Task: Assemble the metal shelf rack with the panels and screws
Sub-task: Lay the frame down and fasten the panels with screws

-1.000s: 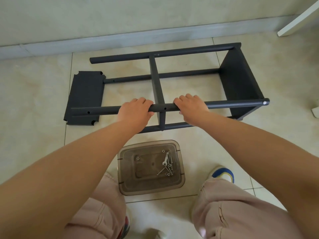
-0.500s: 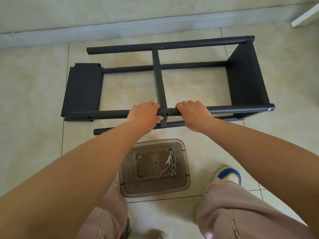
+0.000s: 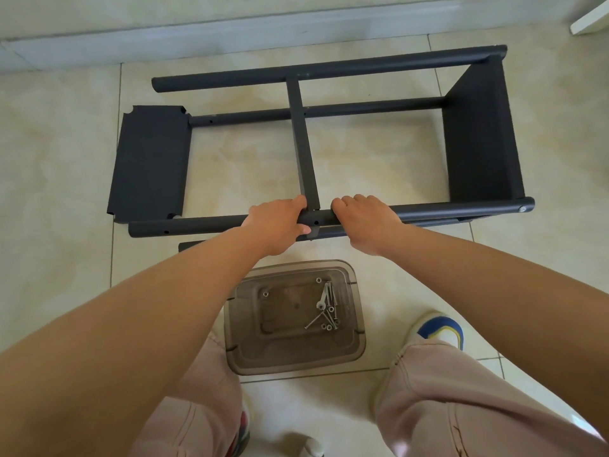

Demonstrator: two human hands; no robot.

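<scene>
Hands grip the rack's near top pole: left hand (image 3: 276, 222) and right hand (image 3: 364, 222) both curl round pole (image 3: 428, 211), either side of the mid panel (image 3: 304, 153). Rack (image 3: 474, 136) lies on its side on floor. Tray (image 3: 357, 331) w/ screws (image 3: 326, 308) sits just behind hands. Risk: loose left panel (image 3: 148, 163) isn't fixed, so frame may twist or slip if lifted. No readable writing.

1. Our left hand (image 3: 276, 223) and right hand (image 3: 365, 222) cover parts of the rack's (image 3: 474, 140) near tube, hiding our fingertips behind it.
2. The lowest tube vanishes under our left forearm.
3. Screws (image 3: 327, 308) in the plastic box (image 3: 296, 352) are too small to count.
4. The white board (image 3: 591, 17) beyond the rack is cut off.
</scene>
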